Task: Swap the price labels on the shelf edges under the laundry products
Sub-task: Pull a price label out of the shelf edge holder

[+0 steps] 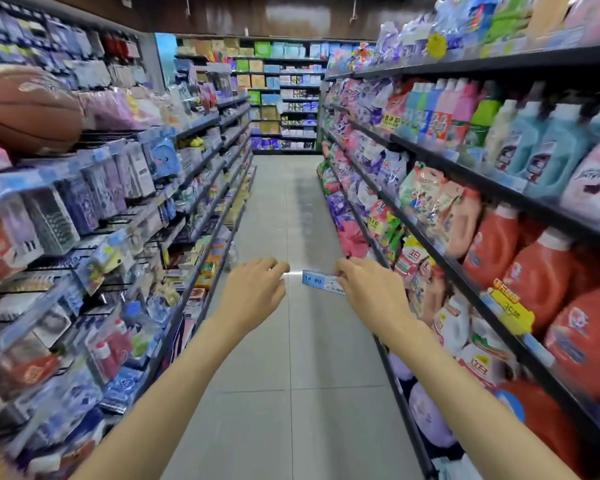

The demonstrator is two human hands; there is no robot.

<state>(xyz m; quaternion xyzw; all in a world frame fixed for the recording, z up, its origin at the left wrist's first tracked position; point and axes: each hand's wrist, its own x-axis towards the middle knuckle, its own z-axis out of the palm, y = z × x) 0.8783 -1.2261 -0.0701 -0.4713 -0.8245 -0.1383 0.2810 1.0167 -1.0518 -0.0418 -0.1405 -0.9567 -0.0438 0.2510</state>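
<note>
With the right hand pinching a blue price label in mid-aisle and the left hand curled, seemingly pinching its clear end, slotting it under the detergent bottles remains.

Quick count from the aisle: two hands up, left hand and right hand, with one blue price label reading 14 80 between them. One basketball at upper left of the frame. Three big orange detergent jugs in a row at right, plus one yellow promo tag hanging below them. Everything else is too blurry and packed to count.
</note>
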